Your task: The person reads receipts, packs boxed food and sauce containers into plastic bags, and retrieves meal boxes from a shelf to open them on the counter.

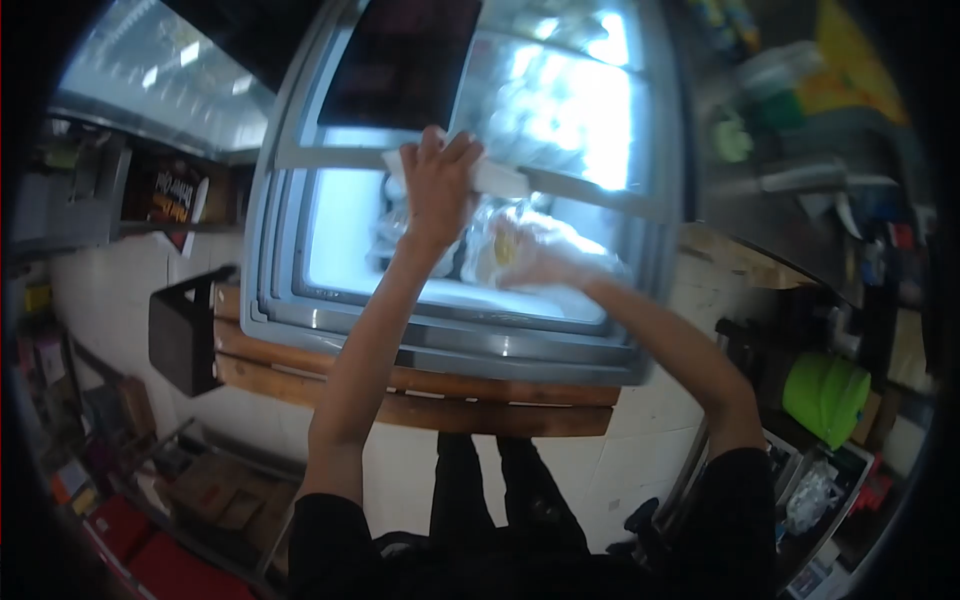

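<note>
A chest freezer (505, 345) with a sliding glass lid (310, 158) stands before me, its near part uncovered. My left hand (438, 190) lies at the lid's near frame, fingers bent over a white piece (498, 180) on that edge. Down inside the freezer, my right hand (555, 265) is at a clear plastic bag (500, 245) with something yellowish in it. Blur and glare hide what its fingers grip. More bagged items (388, 235) sit to the left, partly behind my left wrist.
A dark flat panel (400, 65) rests on the glass. Wooden slats (450, 400) run along the freezer's front, with a black box (185, 335) at their left end. Crowded shelves and a green bag (825, 398) are to the right; cardboard (220, 500) lies lower left.
</note>
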{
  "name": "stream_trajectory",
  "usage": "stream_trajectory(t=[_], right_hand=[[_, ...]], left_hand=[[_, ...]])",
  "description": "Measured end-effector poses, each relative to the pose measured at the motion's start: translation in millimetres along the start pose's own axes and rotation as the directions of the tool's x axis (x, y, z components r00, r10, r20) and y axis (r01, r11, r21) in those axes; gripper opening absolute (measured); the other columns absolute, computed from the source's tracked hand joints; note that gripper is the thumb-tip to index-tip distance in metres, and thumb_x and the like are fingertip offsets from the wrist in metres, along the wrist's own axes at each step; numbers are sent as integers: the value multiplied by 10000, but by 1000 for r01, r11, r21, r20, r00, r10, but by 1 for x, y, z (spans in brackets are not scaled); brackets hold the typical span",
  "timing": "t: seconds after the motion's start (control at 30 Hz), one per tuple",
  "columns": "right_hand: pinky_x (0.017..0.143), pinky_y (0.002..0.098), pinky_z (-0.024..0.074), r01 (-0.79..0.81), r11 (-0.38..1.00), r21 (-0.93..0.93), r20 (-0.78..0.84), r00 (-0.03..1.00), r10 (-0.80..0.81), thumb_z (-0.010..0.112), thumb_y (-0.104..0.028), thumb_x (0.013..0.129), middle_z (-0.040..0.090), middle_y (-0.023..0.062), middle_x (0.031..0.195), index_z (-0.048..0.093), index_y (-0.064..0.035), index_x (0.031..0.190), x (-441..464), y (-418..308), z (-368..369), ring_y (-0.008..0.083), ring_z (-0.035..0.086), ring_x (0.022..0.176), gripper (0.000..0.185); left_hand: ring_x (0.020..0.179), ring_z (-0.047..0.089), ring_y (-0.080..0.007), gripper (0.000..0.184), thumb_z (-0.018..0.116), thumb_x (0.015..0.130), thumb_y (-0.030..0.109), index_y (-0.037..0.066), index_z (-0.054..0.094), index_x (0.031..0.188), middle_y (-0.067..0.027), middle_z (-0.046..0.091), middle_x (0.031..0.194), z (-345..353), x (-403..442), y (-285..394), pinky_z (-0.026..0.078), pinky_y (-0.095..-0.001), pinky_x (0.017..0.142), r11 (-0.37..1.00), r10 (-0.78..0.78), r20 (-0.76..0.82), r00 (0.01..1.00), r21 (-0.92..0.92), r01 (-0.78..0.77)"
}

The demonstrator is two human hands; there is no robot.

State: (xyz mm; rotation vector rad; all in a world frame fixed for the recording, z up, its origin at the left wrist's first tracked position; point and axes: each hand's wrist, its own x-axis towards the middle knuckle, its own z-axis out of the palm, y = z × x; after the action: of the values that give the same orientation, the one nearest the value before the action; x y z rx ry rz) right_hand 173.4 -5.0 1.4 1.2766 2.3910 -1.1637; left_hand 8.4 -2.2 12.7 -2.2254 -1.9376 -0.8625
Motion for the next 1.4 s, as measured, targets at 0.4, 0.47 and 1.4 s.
stream_trajectory(t=[0.4, 0.47, 1.4], right_hand=[[879, 405, 391, -214, 875, 434, -798, 359, 484, 702, -305, 620, 424, 169, 1090, 377, -119, 1198, -436, -137, 99, 306, 432, 1049, 689], [844, 406, 414, -317, 733, 602, -690, 255, 677, 672, -340, 651, 432, 175, 1080, 396, -129, 1187, -480, -173, 155, 306, 467, 998, 638], [837, 416, 416, 561, -632, 535, 759, -647, 69, 665, -382, 571, 530, 167, 995, 481, -97, 1036, -1034, -452, 1112, 327, 507, 977, 576]], left_hand=[[986, 510, -304, 432, 539, 789, 354, 18, 538, 1060, -162, 558, 1015, 95, -105, -94, 404, -473, 791, 980, -137, -4, 991, 142, 136], [1202, 353, -293, 382, 486, 814, 290, 83, 511, 1134, -136, 470, 1202, 32, -106, -77, 331, -417, 942, 933, -178, 361, 916, 358, 40], [889, 524, -254, 361, 491, 824, 339, 48, 524, 1037, -108, 566, 960, -189, -1114, 693, 438, -390, 753, 142, 416, 694, -588, -688, -712]])
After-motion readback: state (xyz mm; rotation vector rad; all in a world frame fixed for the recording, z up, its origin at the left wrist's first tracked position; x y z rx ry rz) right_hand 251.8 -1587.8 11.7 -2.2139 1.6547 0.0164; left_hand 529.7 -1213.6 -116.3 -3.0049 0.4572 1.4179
